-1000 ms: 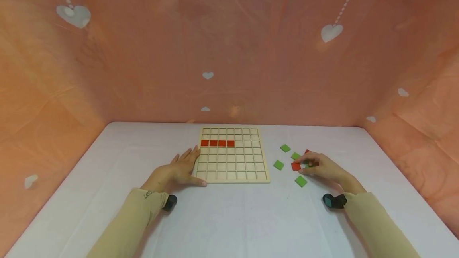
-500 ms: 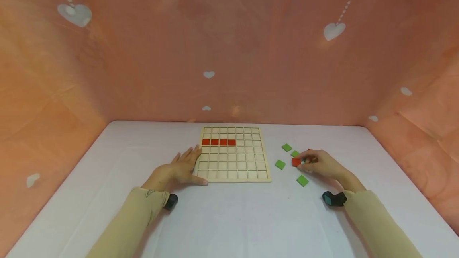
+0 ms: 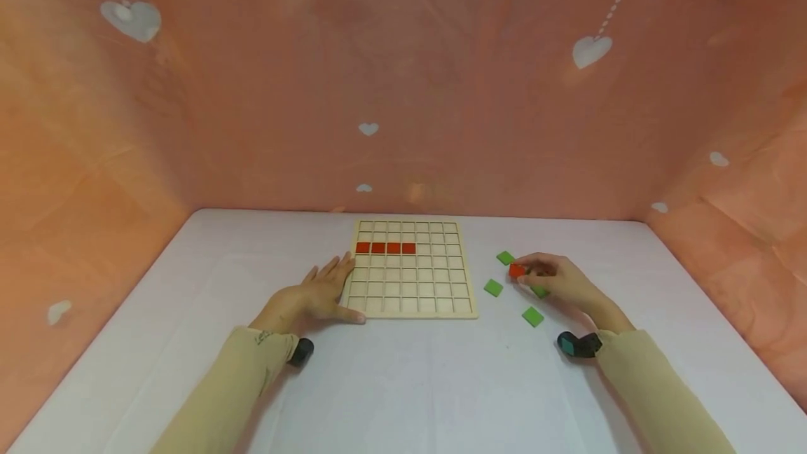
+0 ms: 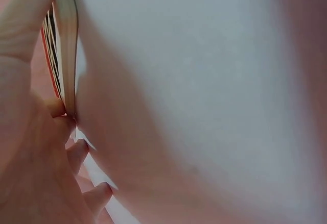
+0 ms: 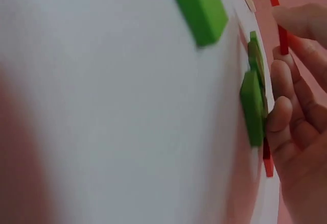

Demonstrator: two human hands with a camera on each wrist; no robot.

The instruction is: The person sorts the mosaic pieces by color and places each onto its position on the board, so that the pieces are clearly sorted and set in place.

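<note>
A pale wooden grid board (image 3: 399, 293) lies on the white table, with several red square tiles (image 3: 378, 248) in a row of its cells near the far left. My left hand (image 3: 317, 298) rests at the board's left edge, fingers spread and straight, thumb at the near left corner. Between thumb and fingers my right hand (image 3: 563, 283) pinches a red square tile (image 3: 516, 271), held up off the table in the right wrist view too. Below and around that hand lie several green square tiles (image 3: 494, 288), partly hidden by it.
In the right wrist view another red tile (image 5: 267, 157) lies on the table behind a green tile (image 5: 252, 107). An orange cloth with hearts (image 3: 403, 90) stands at the table's back and sides.
My right hand has taken hold of the red tile, lifted it off the table and moved slightly up and left. The left hand has stayed at the board.
</note>
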